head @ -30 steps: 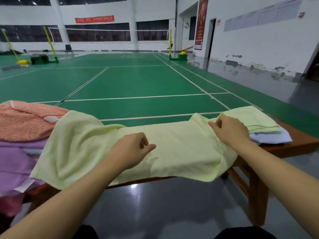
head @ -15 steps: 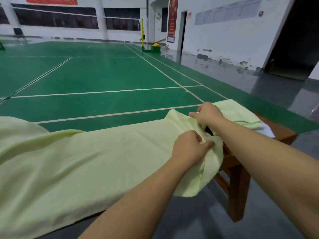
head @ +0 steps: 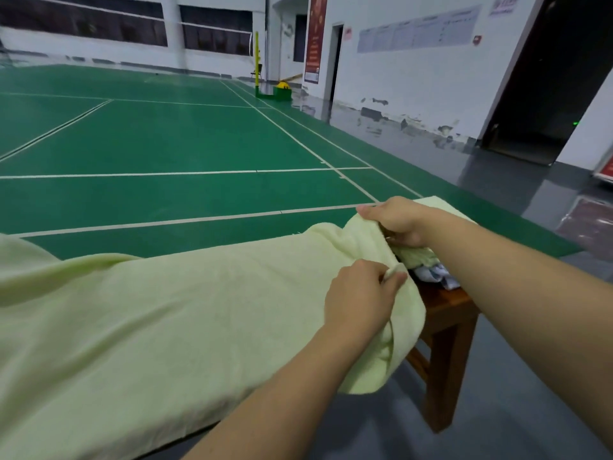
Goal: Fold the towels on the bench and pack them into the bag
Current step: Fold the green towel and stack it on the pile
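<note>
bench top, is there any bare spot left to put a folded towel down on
Hardly any. The yellow towel covers the bench from the left frame edge to its right end, where both hands, left hand and right hand, pinch its corners. Only a wood strip shows beside the folded towels, under the right forearm.

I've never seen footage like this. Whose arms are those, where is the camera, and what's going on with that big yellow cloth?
There is no machine here. A person wears a camera on the head, looking down at their own bare arms. A pale yellow towel lies spread along a wooden bench beside a green sports court. The left hand pinches the towel's near corner; the right hand grips the far corner. More folded cloth lies on the bench's end under the right forearm. No bag is in view.
</note>
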`<action>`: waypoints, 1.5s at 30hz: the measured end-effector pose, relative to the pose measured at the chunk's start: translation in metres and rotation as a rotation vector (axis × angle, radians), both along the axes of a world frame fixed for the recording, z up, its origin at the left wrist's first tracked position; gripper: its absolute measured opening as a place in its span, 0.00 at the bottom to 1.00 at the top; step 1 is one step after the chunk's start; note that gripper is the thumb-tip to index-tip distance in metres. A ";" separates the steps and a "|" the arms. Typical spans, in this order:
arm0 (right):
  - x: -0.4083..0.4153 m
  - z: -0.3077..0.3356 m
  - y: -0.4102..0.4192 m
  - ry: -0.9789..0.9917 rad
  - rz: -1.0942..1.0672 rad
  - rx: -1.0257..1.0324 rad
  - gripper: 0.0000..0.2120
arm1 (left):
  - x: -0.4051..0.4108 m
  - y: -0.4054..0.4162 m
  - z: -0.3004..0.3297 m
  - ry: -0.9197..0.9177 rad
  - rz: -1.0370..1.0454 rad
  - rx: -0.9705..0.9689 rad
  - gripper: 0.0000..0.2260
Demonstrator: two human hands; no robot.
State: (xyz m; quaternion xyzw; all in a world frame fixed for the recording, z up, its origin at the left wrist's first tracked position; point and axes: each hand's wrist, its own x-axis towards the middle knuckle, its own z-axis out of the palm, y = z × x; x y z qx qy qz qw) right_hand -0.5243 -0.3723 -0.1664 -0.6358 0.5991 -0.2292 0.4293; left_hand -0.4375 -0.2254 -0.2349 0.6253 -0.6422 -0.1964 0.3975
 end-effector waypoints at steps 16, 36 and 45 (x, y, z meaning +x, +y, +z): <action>-0.029 0.040 0.009 -0.646 -0.167 -0.060 0.35 | 0.012 0.025 0.024 1.351 -0.426 0.386 0.27; -0.069 0.078 -0.034 -0.561 -0.267 -0.102 0.30 | -0.030 -0.004 0.046 1.359 -0.387 0.359 0.28; 0.090 0.082 0.047 -0.529 0.058 -0.067 0.33 | 0.057 0.104 0.082 1.208 -0.166 0.134 0.17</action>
